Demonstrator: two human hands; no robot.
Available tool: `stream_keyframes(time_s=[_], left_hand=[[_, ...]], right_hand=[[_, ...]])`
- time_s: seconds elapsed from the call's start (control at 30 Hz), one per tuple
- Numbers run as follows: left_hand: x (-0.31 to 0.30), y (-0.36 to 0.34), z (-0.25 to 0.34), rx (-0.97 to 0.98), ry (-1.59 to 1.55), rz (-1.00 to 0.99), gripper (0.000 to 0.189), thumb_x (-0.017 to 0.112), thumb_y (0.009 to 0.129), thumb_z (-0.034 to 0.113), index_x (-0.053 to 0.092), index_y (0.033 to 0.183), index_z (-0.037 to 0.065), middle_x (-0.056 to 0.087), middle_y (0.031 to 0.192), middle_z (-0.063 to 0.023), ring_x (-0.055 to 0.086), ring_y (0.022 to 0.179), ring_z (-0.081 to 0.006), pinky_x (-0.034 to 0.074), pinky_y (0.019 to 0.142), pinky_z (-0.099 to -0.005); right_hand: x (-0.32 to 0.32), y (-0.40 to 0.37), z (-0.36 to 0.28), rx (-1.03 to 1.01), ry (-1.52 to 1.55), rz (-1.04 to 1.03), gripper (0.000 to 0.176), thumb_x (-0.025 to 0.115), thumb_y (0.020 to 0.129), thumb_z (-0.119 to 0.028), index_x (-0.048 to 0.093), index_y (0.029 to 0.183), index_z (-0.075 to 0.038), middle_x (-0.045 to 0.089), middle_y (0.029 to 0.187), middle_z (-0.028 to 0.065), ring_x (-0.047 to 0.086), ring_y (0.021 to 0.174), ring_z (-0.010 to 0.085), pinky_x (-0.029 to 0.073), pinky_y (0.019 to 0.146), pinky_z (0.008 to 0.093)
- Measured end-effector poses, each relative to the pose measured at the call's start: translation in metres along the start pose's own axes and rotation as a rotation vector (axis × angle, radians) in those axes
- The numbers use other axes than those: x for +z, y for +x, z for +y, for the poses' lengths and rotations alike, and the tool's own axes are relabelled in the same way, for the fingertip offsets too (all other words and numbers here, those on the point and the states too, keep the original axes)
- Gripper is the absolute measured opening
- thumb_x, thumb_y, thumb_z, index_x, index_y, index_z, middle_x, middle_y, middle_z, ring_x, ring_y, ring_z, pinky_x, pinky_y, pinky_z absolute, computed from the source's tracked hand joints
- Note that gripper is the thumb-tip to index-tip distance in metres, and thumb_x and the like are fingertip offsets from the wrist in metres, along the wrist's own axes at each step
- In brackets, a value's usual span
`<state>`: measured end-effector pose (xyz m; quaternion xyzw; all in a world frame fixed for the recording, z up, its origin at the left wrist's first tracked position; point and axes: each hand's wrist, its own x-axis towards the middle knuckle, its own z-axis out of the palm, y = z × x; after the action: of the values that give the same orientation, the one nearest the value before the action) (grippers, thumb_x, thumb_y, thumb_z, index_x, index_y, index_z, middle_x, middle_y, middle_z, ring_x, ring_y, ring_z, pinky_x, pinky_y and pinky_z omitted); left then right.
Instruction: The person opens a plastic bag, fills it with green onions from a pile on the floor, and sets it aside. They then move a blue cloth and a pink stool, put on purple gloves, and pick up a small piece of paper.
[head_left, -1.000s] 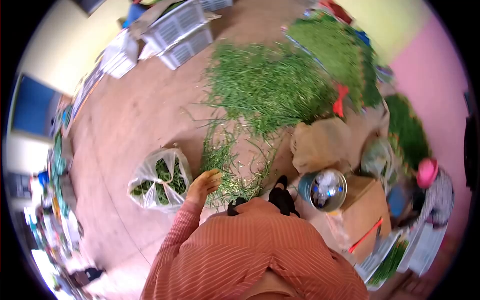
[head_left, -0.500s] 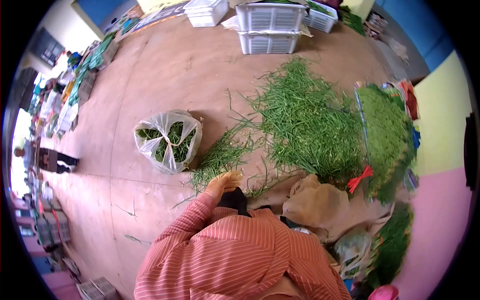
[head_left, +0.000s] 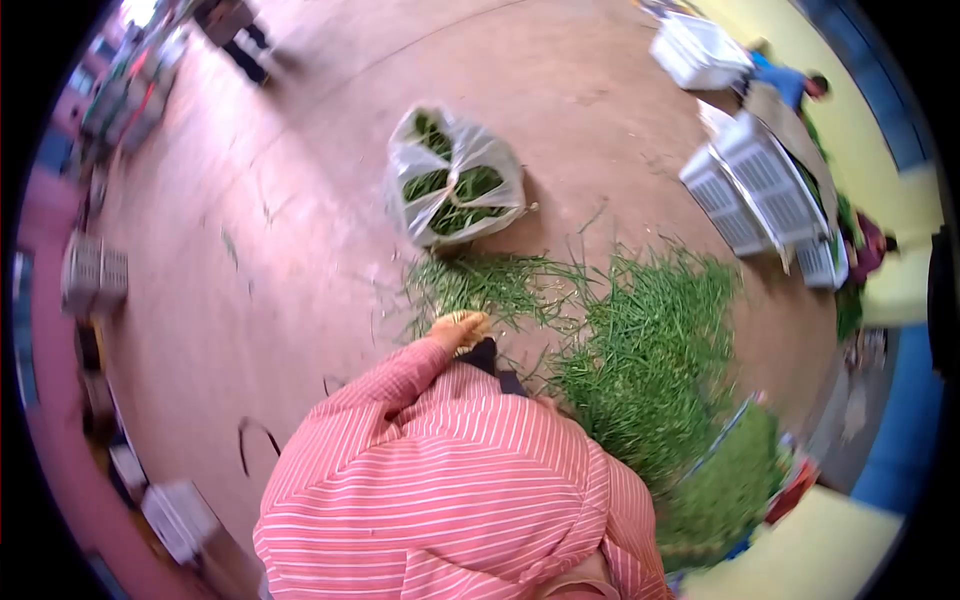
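Observation:
My left hand (head_left: 460,330) is low in front of my body, close to my dark-clad knee. Its fingers carry a pale yellowish covering, like a glove, and blur hides whether they grip anything. Just beyond it lies a thin scatter of long green stalks (head_left: 480,285) on the floor. Past that stands a clear plastic bag (head_left: 400,205), tied across its top and filled with the same kind of greens. To the right spreads a larger heap of loose green stalks (head_left: 640,350). My right hand is out of sight.
White slatted crates (head_left: 745,190) stand stacked at the right, with another white crate (head_left: 695,55) farther back. People are near them. A green pile (head_left: 725,480) lies behind the heap at lower right. One person (head_left: 240,40) stands at upper left. Grey crates (head_left: 95,275) line the left side.
My view has turned to the left, so the bag, heap and crates appear shifted and rotated. My left hand stays near my knee. The bag remains tied.

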<state>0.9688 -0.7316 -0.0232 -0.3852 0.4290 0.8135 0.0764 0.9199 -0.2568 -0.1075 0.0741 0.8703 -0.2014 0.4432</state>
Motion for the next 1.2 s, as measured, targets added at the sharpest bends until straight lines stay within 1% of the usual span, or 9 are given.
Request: stream_keyframes(time_s=[0.23,0.7,0.77,0.8,0.83,0.9,1.0,1.1,1.2], left_hand=[[-0.019,0.012,-0.045,0.147,-0.214,0.417,0.022,0.055,0.084,0.019,0.059,0.1,0.004,0.063,0.086,-0.0033,0.056,0.073,-0.0084,0.044,0.068,-0.0213],[0.145,-0.035,-0.206,0.16,-0.649,1.097,0.03,0.051,0.083,0.022,0.058,0.105,0.003,0.063,0.089,-0.0037,0.057,0.081,-0.0091,0.043,0.075,-0.0226],[0.159,-0.049,-0.223,0.194,-0.802,1.132,0.029,0.051,0.084,0.02,0.057,0.106,0.003,0.063,0.09,-0.004,0.057,0.08,-0.009,0.044,0.073,-0.0221],[0.164,-0.061,-0.225,0.16,-0.865,1.202,0.027,0.051,0.084,0.017,0.056,0.107,0.003,0.063,0.09,-0.004,0.057,0.079,-0.0089,0.044,0.071,-0.021],[0.169,-0.072,-0.229,0.123,-0.931,1.273,0.026,0.051,0.085,0.014,0.056,0.108,0.003,0.062,0.089,-0.004,0.057,0.078,-0.0089,0.044,0.068,-0.02],[0.174,-0.089,-0.245,0.201,-1.048,1.342,0.026,0.053,0.085,0.011,0.055,0.11,0.003,0.062,0.089,-0.0046,0.058,0.076,-0.0096,0.045,0.065,-0.0196],[0.17,-0.111,-0.273,0.272,-1.098,1.457,0.037,0.051,0.085,0.012,0.046,0.121,0.003,0.062,0.084,-0.005,0.059,0.069,-0.0104,0.046,0.059,-0.022],[0.158,-0.141,-0.303,0.288,-1.03,1.562,0.05,0.049,0.084,0.011,0.033,0.132,0.006,0.062,0.073,-0.0032,0.057,0.06,-0.0097,0.046,0.055,-0.0225],[0.155,-0.199,-0.308,-0.047,-0.902,1.711,0.067,0.049,0.081,0.015,0.016,0.139,0.023,0.061,0.064,-0.0047,0.054,0.048,-0.0112,0.046,0.05,-0.025]], right_hand=[[-0.107,0.076,-0.125,-0.176,-0.213,-0.155,0.038,0.056,0.082,-0.03,0.055,0.109,-0.003,0.062,0.1,0.0118,0.058,0.092,0.0222,0.045,0.078,0.0329],[-0.222,0.265,-0.297,-0.412,-0.972,-0.428,0.039,0.055,0.083,-0.03,0.055,0.112,-0.003,0.062,0.101,0.0113,0.059,0.093,0.0203,0.045,0.078,0.0317],[-0.216,0.268,-0.339,-0.393,-1.163,-0.402,0.039,0.055,0.084,-0.028,0.054,0.112,-0.002,0.062,0.1,0.0098,0.059,0.091,0.0175,0.044,0.077,0.03],[-0.219,0.31,-0.338,-0.707,-1.26,-0.406,0.04,0.055,0.083,-0.028,0.054,0.113,-0.001,0.062,0.102,0.01,0.059,0.092,0.0171,0.043,0.079,0.0293],[-0.206,0.286,-0.355,-0.736,-1.289,-0.42,0.04,0.055,0.083,-0.028,0.054,0.113,-0.001,0.062,0.102,0.01,0.059,0.092,0.0171,0.043,0.079,0.0293],[-0.177,0.234,-0.386,-0.607,-1.386,-0.454,0.041,0.055,0.083,-0.029,0.053,0.113,-0.001,0.06,0.106,0.0112,0.057,0.097,0.0167,0.042,0.083,0.0284],[-0.138,0.3,-0.389,-0.713,-1.369,-0.594,0.041,0.054,0.084,-0.029,0.053,0.114,0.0,0.059,0.109,0.0119,0.055,0.1,0.017,0.041,0.086,0.0281],[-0.092,0.226,-0.401,-0.684,-1.342,-0.782,0.041,0.054,0.084,-0.027,0.053,0.114,0.001,0.058,0.11,0.0126,0.054,0.101,0.0175,0.041,0.086,0.0276],[-0.053,0.249,-0.407,-0.755,-1.294,-0.857,0.04,0.055,0.084,-0.025,0.053,0.114,0.001,0.059,0.109,0.0119,0.055,0.101,0.0177,0.041,0.085,0.0269]])
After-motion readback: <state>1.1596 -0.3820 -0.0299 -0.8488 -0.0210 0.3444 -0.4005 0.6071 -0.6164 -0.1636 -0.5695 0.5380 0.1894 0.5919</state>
